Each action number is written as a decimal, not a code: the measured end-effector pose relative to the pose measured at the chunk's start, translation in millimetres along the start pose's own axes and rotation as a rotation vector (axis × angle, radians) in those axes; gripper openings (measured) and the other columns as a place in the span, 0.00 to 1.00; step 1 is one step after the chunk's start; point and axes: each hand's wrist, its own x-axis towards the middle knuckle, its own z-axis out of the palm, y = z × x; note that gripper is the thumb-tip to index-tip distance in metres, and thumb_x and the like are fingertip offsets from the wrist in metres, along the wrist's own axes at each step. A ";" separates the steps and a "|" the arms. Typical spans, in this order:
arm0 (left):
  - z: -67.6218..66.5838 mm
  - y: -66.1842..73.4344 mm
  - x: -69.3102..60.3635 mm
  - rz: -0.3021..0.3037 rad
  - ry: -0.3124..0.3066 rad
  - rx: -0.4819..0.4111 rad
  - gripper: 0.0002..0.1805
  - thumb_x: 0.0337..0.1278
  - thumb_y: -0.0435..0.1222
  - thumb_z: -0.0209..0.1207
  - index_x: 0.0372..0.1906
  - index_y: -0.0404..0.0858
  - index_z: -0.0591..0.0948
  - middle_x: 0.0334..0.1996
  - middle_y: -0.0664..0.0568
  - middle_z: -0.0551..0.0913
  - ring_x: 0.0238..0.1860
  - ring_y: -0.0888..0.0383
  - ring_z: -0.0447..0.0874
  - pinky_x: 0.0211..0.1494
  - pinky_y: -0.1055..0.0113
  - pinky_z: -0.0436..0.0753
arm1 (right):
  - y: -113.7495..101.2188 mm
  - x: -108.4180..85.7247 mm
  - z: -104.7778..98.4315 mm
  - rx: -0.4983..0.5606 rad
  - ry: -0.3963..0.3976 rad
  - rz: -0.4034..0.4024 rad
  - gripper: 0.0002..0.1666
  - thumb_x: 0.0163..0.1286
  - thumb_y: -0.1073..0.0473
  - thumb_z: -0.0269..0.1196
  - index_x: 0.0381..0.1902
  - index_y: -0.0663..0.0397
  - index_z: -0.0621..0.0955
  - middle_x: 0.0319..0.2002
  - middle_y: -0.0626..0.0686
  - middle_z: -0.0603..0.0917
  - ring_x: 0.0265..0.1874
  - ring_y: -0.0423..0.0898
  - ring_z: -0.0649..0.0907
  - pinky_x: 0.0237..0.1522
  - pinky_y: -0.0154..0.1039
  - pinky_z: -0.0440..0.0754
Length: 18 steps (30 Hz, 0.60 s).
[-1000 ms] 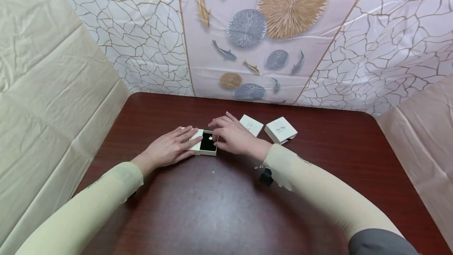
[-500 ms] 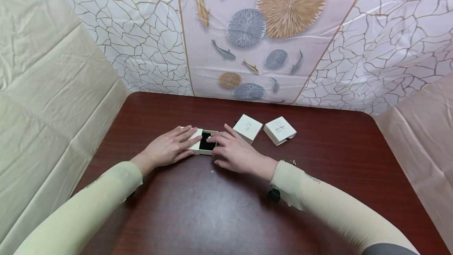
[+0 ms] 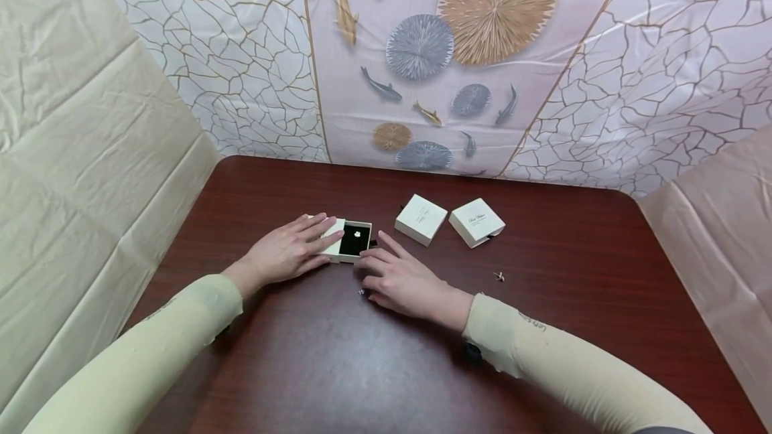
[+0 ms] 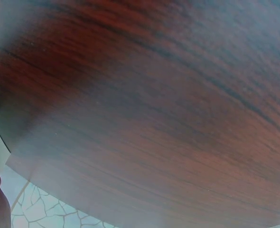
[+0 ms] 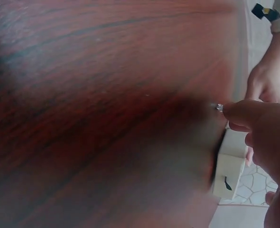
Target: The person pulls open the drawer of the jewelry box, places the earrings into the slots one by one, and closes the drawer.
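Note:
My left hand (image 3: 288, 251) lies with its fingers extended over the white sleeve of a small jewelry box (image 3: 342, 224). The box's drawer is slid partly out to the right. A small flower-shaped silvery piece (image 3: 357, 234) sits on the black pad inside it. To the drawer's lower right, my right hand (image 3: 401, 283) is low over the table with fingers loosely bent. Right at its thumb is a tiny shiny stud, likely an earring (image 5: 219, 107). Whether the thumb touches it I cannot tell. The left wrist view shows mostly bare tabletop.
Two closed white boxes, one nearer the middle (image 3: 421, 220) and one further right (image 3: 478, 222), lie behind my right hand. Tiny metallic pieces (image 3: 499, 276) lie right of my right wrist. Patterned cloth (image 3: 422, 119) hangs behind the dark red table (image 3: 573, 233).
My right hand has left the box drawer and moved down toward me to the tiny stud, uncovering the flower piece and the drawer's black tab. My left hand stays put.

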 end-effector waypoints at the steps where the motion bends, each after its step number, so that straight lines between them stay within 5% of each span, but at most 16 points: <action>1: -0.4 -0.1 -0.1 0.000 -0.001 -0.001 0.31 0.72 0.46 0.66 0.75 0.39 0.78 0.72 0.35 0.77 0.73 0.37 0.77 0.73 0.41 0.77 | -0.6 0.0 1.1 -0.019 0.001 -0.011 0.10 0.67 0.51 0.76 0.45 0.44 0.90 0.62 0.50 0.84 0.70 0.51 0.78 0.82 0.63 0.57; 18: -0.8 0.4 -0.2 -0.001 -0.003 0.004 0.31 0.73 0.45 0.66 0.75 0.40 0.78 0.73 0.36 0.77 0.73 0.38 0.77 0.73 0.42 0.77 | -4.8 12.1 13.3 -0.277 0.014 -0.149 0.04 0.74 0.53 0.66 0.39 0.42 0.88 0.51 0.47 0.85 0.63 0.49 0.80 0.80 0.62 0.64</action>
